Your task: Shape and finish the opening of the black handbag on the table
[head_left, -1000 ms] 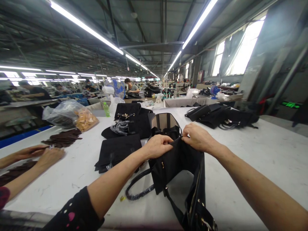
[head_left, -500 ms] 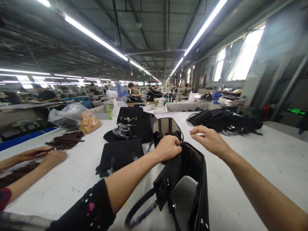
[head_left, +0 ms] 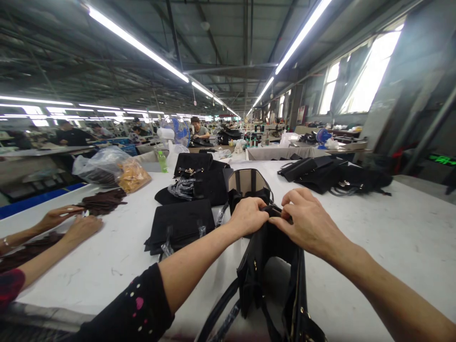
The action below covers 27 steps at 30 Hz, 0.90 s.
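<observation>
Pinching the far rim of the black handbag [head_left: 249, 278] with left hand [head_left: 248, 217] and right hand [head_left: 307, 222] — both equally near — and holding its long axis from the grip downward and nearward, over the front part of the white tabletop [head_left: 384, 228].

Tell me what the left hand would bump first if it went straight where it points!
Probably the right hand, just past the left hand at the black bag, though depth is hard to judge.

Head-level view, forward and down, table [head_left: 409, 228] near
</observation>
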{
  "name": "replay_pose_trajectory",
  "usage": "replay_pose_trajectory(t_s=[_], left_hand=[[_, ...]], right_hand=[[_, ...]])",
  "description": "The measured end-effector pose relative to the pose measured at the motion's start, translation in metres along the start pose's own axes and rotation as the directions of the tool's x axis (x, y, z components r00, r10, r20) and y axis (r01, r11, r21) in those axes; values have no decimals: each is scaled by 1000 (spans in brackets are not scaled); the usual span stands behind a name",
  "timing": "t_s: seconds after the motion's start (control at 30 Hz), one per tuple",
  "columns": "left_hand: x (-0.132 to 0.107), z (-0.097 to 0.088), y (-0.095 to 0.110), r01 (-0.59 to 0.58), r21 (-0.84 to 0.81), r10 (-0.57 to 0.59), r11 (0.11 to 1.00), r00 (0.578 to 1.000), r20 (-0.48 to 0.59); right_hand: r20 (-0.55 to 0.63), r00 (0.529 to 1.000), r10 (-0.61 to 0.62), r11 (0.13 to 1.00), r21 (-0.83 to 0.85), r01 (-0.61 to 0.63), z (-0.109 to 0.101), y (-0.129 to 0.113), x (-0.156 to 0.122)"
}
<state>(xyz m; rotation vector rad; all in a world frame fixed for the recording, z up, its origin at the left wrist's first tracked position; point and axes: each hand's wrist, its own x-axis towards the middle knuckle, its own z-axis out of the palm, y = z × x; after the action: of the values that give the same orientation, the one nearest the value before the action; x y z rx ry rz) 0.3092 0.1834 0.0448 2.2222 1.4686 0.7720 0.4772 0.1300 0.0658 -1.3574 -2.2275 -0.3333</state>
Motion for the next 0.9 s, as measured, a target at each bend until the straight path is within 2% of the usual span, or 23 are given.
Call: replay_pose_trajectory(t_s=[0.13,0.27,0.4,0.57,0.7,0.9], left_hand=[[-1,4,-1,-7,-7,7,1000,1000,-19],[-2,7,0,-2,-3,2,1000,999,-32],[-3,7,2,-4,15,5,1000,999,-52],[-3,6,-2,-11,-17,10,1000,999,-49],[-1,4,-5,-11,-49,9,999,999,-31],[-1,2,-7,14,-56,-16,998,999,-45]], right_hand=[[64,998,-15,972,-235,30,-3,-11,0],[140,990,-9,959,-280,48,-3,-8,6],[178,984,-17,975,-214,56,-1,-2,7],[170,980,-102,993,80,89,0,6,1],[103,995,17,998,55,-22,4,15,1],[92,994,58,997,47,-63,5,11,1]])
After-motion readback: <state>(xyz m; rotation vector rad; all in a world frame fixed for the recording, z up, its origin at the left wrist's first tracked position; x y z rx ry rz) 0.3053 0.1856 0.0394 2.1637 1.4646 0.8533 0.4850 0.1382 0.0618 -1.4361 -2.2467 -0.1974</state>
